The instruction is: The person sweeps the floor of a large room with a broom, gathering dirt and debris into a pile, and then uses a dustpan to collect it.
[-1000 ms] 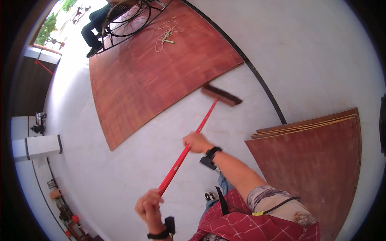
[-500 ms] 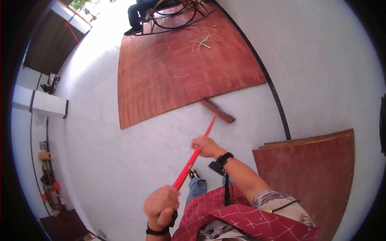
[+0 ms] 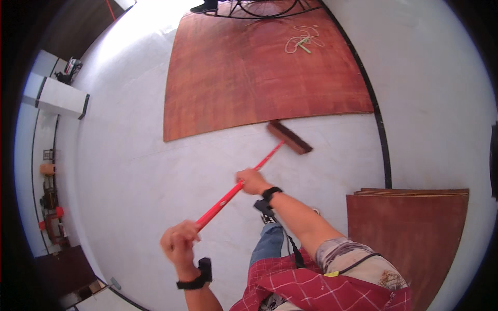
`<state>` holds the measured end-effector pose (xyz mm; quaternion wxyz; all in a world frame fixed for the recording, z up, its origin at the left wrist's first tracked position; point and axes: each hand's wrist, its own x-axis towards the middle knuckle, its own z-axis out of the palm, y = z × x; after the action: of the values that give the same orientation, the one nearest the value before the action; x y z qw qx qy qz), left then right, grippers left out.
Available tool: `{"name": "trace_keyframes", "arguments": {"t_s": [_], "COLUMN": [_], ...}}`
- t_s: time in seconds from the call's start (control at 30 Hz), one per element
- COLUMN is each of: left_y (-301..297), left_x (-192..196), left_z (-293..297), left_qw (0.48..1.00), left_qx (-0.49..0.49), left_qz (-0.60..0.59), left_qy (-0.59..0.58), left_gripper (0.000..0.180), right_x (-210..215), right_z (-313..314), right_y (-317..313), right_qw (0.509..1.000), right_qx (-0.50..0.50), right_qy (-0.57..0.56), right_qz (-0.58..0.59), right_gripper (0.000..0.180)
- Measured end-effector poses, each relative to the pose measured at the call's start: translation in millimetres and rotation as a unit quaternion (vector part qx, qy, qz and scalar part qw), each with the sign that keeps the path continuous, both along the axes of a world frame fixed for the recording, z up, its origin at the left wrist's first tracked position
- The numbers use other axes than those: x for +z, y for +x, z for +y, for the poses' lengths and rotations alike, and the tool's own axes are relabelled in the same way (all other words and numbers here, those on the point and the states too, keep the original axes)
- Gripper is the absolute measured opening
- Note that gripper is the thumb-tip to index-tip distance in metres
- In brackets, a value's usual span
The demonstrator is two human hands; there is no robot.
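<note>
I hold a push broom with a red handle (image 3: 228, 197) in both hands. My left hand (image 3: 179, 242) grips the near end of the handle, low in the picture. My right hand (image 3: 252, 181) grips the handle farther along, a black watch on its wrist. The brown broom head (image 3: 289, 138) rests on the pale floor (image 3: 135, 171), just below the near edge of a large reddish-brown plywood sheet (image 3: 259, 72).
A stack of reddish plywood sheets (image 3: 410, 233) lies at the right. A coil of light cord (image 3: 301, 41) lies on the far sheet, a black metal frame (image 3: 264, 8) beyond it. A black line (image 3: 381, 140) runs across the floor. White blocks (image 3: 59, 96) and clutter stand at the left.
The view has swung so the big sheet sits more centred. The broom head has shifted along the sheet's near edge, and both hands have moved with the handle.
</note>
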<state>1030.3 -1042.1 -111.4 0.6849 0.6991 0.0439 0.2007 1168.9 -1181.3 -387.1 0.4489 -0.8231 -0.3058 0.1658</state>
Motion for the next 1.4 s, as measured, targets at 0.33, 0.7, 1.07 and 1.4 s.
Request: {"name": "trace_keyframes", "arguments": {"t_s": [0.33,0.7,1.07,1.4], "left_y": [-21.4,3.1,-22.0,-63.1], "left_x": [86.7,28.3,69.4,141.8], "left_z": [-7.5,-112.4,-156.6,-188.1], "left_qw": [0.97,0.954,0.973,0.903], "left_qx": [-0.068,-0.296,-0.217,-0.376], "left_qz": [-0.108,-0.028,0.071,-0.064], "left_qy": [0.208,0.031,0.029,0.2], "left_gripper": [0.033,0.035,0.026,0.025], "right_x": [96.9,68.6,58.4,127.0], "right_z": [120.8,-192.3,-178.6,-112.9], "right_y": [-21.1,-44.0,-111.6,-142.1], "right_qw": [0.962,0.991,0.975,0.963], "right_qx": [0.203,-0.115,-0.204,0.052], "right_qy": [0.16,-0.001,0.078,0.247], "right_qz": [0.085,-0.063,0.034,0.098], "right_gripper": [0.009,0.009,0.011,0.009]}}
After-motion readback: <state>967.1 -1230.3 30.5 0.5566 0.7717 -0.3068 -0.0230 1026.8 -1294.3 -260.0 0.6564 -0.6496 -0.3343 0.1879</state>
